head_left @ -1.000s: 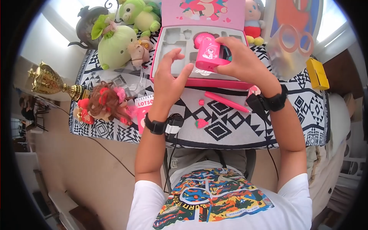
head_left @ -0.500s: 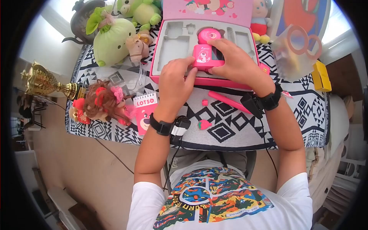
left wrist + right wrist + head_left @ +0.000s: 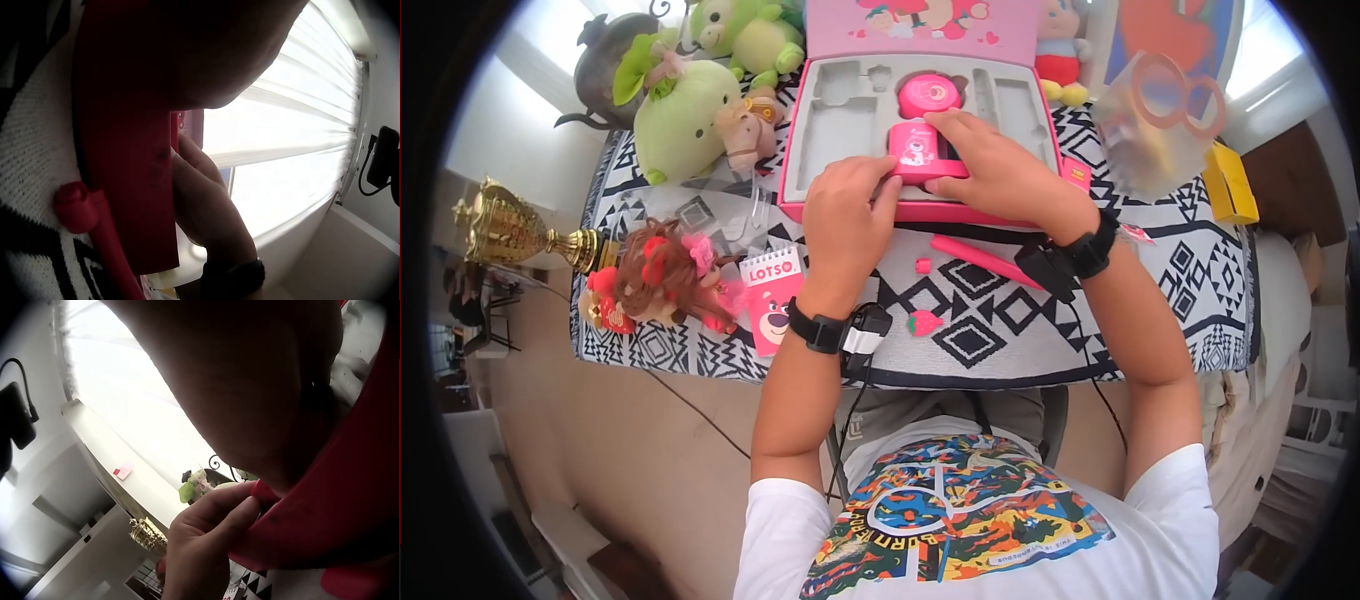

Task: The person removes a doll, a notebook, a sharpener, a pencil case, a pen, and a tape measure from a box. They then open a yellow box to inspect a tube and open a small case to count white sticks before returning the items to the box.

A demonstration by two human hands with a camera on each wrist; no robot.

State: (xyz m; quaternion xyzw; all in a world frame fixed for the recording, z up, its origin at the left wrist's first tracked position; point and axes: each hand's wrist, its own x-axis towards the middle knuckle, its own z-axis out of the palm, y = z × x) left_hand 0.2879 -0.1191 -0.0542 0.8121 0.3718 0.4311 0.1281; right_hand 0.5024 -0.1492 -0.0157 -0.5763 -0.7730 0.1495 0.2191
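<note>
While the left hand (image 3: 850, 205) pinches and wider-spread right hand (image 3: 1005, 172) grips the pink plastic block (image 3: 914, 150), uneven pressure could tilt it.

The pink bear-printed piece (image 3: 913, 147), tilted above the box a second ago, now sits lower, down at the grey tray (image 3: 825, 140), with the right hand (image 3: 1010, 178) lowered along with it. The left hand (image 3: 850, 205), earlier apart with fingers spread, now touches its left edge. The round pink case (image 3: 930, 95) and LOTSO notepad (image 3: 772, 310), partly hidden before, show more fully.
</note>
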